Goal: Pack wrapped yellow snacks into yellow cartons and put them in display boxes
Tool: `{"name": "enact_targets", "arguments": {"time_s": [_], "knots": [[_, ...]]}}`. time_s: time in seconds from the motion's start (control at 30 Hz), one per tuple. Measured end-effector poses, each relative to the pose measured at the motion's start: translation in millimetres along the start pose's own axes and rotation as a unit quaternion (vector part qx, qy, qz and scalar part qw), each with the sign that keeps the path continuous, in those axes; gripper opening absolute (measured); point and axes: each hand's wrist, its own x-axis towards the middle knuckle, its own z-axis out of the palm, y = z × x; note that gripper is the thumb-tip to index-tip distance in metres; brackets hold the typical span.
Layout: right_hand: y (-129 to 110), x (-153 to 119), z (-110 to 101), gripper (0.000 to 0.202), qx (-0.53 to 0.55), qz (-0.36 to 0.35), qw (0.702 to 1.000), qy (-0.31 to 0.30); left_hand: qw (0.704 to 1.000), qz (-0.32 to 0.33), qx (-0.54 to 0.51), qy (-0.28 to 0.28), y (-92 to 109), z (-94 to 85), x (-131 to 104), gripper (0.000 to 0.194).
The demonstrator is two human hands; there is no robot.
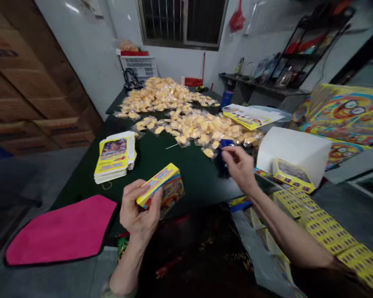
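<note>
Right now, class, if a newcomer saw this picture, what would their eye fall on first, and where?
Probably the big heap of clear-wrapped yellow pieces, piled at the far end of the dark green table. Next might come the bright pink panel at the lower left, then the yellow printed box held in the left hand, near the picture's centre.

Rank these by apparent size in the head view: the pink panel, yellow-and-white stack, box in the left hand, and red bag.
1. Pink panel
2. Yellow-and-white stack and box, unranked: they look alike, and the left hand partly covers the box
3. Red bag
</note>
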Motion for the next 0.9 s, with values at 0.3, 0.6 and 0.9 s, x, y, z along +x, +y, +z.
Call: {"name": "enact_targets", "arguments": {"time_s": [0.3, 0.6, 0.9], "knots": [[53, 51, -17, 0.025, -0.071, 0.306, 0.948, -0.050, 1.000, -0.008, 0.000, -0.027, -17, 20.7, -5, 0.031], [44, 47, -6, 0.023, 0.070, 0.407, 0.910, 0.041, 0.999, 0.006, -0.015, -0.027, -15, 19.8, -5, 0.033], [70, -7, 8, 0.021, 0.129, 0.291, 0.940, 0.121, 1.000, -0.011, -0.019, -0.019, -17, 20.9, -4, 0.029]]}}
